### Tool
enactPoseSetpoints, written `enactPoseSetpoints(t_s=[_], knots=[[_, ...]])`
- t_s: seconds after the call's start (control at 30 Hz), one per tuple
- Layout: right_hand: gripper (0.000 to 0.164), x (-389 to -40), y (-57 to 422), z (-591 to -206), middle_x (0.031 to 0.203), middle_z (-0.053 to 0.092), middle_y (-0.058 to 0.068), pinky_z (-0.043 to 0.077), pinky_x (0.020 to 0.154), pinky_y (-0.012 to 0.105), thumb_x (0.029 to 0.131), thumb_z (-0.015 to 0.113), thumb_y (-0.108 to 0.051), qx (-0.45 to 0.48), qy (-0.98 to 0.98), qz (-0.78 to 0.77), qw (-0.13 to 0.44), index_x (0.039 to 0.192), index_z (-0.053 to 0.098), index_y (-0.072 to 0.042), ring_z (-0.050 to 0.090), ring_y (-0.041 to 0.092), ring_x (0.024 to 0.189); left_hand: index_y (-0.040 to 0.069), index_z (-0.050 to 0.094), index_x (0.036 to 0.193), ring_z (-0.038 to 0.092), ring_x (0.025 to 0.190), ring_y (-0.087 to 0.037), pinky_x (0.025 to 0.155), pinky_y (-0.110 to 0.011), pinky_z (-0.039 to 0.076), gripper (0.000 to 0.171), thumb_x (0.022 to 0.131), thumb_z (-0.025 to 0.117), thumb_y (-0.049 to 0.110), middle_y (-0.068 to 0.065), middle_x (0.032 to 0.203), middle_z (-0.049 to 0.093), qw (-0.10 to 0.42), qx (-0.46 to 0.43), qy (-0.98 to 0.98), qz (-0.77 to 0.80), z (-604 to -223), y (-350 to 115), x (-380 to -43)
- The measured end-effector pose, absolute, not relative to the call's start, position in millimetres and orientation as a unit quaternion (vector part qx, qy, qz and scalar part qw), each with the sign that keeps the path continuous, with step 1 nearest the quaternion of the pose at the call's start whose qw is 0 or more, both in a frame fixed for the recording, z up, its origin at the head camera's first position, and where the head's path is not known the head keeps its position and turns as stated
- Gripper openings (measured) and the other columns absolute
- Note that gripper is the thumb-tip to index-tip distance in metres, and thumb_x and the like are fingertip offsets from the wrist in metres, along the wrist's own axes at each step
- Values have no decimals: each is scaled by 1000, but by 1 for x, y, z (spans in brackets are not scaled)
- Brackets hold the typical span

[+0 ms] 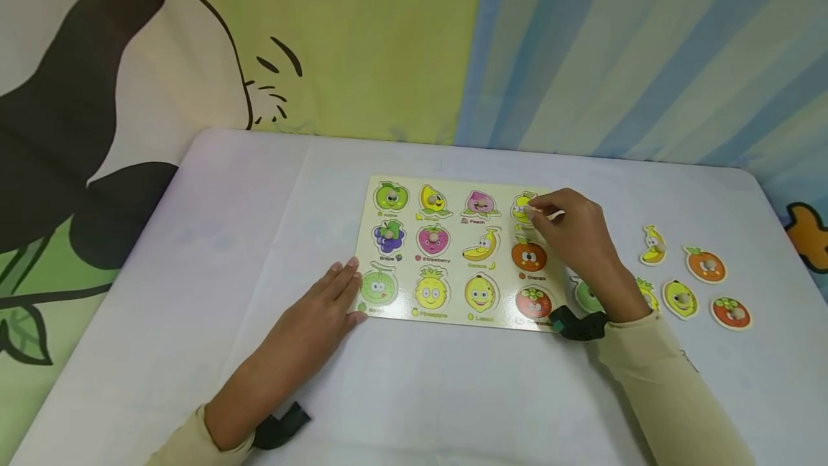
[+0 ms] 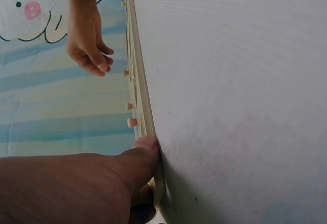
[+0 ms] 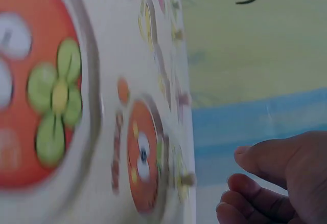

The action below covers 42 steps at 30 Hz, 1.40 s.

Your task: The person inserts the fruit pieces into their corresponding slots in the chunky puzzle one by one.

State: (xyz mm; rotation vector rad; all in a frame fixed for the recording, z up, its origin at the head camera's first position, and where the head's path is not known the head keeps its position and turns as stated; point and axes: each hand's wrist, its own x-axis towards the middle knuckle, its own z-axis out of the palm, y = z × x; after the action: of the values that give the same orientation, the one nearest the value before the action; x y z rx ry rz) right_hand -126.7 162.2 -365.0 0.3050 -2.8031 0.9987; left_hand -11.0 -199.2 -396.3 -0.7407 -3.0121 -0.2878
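A fruit puzzle board [image 1: 401, 315] lies on the table, with knobbed pieces such as the apple [image 1: 391, 197], grape [image 1: 388, 236] and strawberry [image 1: 433, 240] set in its recesses. My left hand [image 1: 317, 304] rests at the board's left front corner, fingers straight along the side. In the left wrist view its thumb [image 2: 145, 147] presses the front edge. Over the back right corner is my right hand [image 1: 572, 225], fingertips close to the knob of the pear piece [image 1: 522, 208]. The right wrist view shows its thumb [image 3: 260, 157] and fingers apart, holding nothing.
Loose knobbed pieces lie right of the board: banana [image 1: 654, 245], orange [image 1: 706, 265], lemon [image 1: 681, 299] and tomato [image 1: 732, 313]. A green melon piece [image 1: 587, 298] and a pineapple piece [image 1: 649, 295] are partly hidden by my right forearm. A printed curtain [image 1: 362, 42] hangs behind the table.
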Motion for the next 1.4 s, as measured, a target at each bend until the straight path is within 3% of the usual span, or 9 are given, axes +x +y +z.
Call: enactPoseSetpoints(t_s=[0.1, 0.27, 0.53, 0.63, 0.73, 0.8, 0.93, 1.13, 1.4], knots=[[18, -124, 177, -361, 102, 63, 18, 51, 71, 43, 94, 64, -6, 92, -938, 323, 89, 109, 69, 3, 61, 33, 86, -9, 51, 135, 39, 135, -39, 103, -43, 41, 61, 88, 75, 22, -22, 146, 43, 11, -236, -967, -93, -397, -199, -11], [22, -119, 207, -355, 104, 62, 19, 47, 66, 25, 94, 65, -10, 56, -950, 289, 106, 112, 69, 2, 62, 34, 86, -9, 51, 135, 38, 135, -39, 104, -43, 40, 60, 88, 74, 23, -21, 147, 42, 5, -237, -967, -93, -398, -199, -11], [37, -104, 257, -352, 113, 60, 22, 39, 56, 9, 98, 60, -27, -31, -958, 277, 68, 123, 65, 0, 61, 44, 100, -9, 53, 134, 41, 133, -39, 101, -43, 43, 61, 87, 75, 22, -22, 145, 44, 18, -242, -967, -81, -396, -199, -12], [38, -99, 272, -355, 114, 59, 24, 39, 53, 9, 98, 59, -25, -51, -959, 271, 62, 124, 63, 2, 59, 47, 102, -9, 52, 134, 40, 134, -39, 101, -42, 43, 61, 87, 75, 23, -22, 146, 43, 16, -241, -967, -79, -395, -199, -12], [36, -97, 283, -359, 114, 58, 28, 45, 60, 18, 98, 58, -20, -60, -965, 245, 66, 123, 62, 5, 57, 47, 100, -8, 52, 134, 40, 134, -39, 101, -42, 43, 61, 87, 75, 23, -22, 146, 43, 15, -241, -968, -76, -395, -199, -12], [35, -95, 290, -361, 116, 57, 30, 51, 66, 33, 98, 57, -18, -69, -969, 227, 66, 123, 62, 7, 55, 47, 101, -8, 52, 134, 40, 134, -39, 101, -42, 43, 61, 88, 75, 23, -22, 146, 43, 14, -240, -968, -77, -395, -199, -12], [36, -92, 299, -367, 118, 55, 32, 49, 74, 58, 99, 56, -16, -99, -970, 218, 48, 124, 59, 9, 51, 49, 105, -9, 51, 135, 40, 134, -40, 102, -43, 42, 60, 88, 74, 22, -22, 146, 42, 11, -238, -968, -80, -395, -200, -11], [35, -92, 302, -377, 120, 52, 32, 49, 79, 60, 98, 56, -12, -120, -966, 227, 42, 126, 58, 9, 50, 49, 106, -9, 51, 135, 39, 134, -39, 101, -43, 43, 60, 88, 74, 22, -21, 147, 42, 8, -231, -969, -90, -393, -200, -11], [34, -91, 304, -380, 118, 54, 32, 52, 70, 54, 97, 57, -10, -120, -968, 217, 48, 125, 59, 9, 53, 47, 102, -9, 51, 136, 39, 134, -40, 102, -44, 42, 61, 88, 74, 23, -22, 147, 42, 5, -234, -969, -84, -395, -199, -13]])
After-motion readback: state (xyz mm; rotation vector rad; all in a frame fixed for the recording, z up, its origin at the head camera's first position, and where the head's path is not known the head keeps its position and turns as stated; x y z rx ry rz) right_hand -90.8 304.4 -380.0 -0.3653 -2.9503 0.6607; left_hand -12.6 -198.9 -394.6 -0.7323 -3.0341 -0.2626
